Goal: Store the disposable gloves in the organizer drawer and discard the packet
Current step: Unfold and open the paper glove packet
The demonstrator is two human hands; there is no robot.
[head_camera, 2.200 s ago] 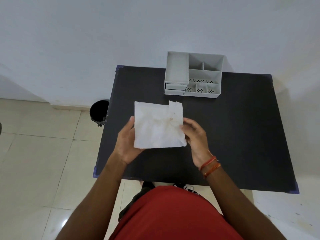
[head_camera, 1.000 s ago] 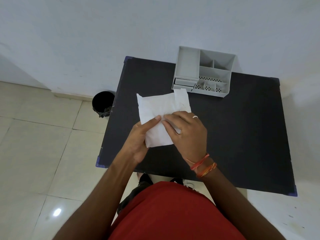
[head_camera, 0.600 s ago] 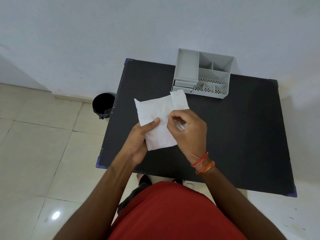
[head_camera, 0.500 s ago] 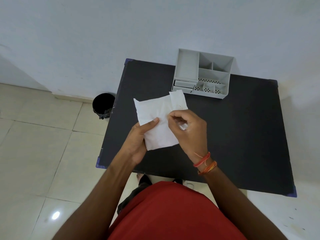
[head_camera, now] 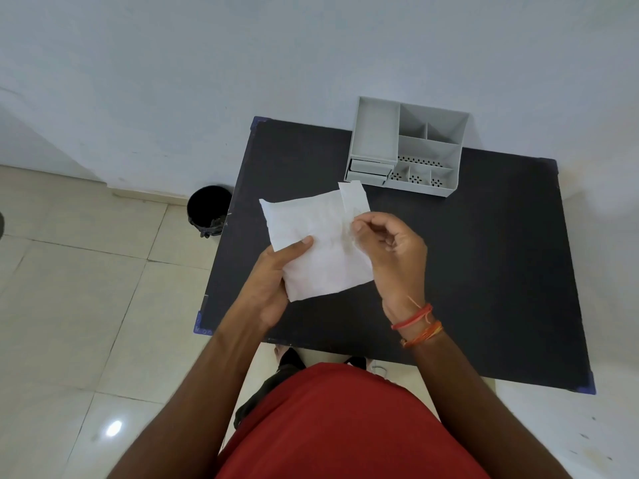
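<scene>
Table [head_camera: 484,271] bare — only the organizer [head_camera: 408,150] blocks its far edge.

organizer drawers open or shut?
Shut. Both drawer fronts sit flush in the organizer's left stack, neither pulled out. Contents cannot tell.

the packet [head_camera: 318,243] looks like thin, crinkled white paper. the bench [head_camera: 484,271] has a matt black top. the organizer [head_camera: 408,150] is smooth grey plastic. the floor [head_camera: 69,305] tiles are glossy.
</scene>
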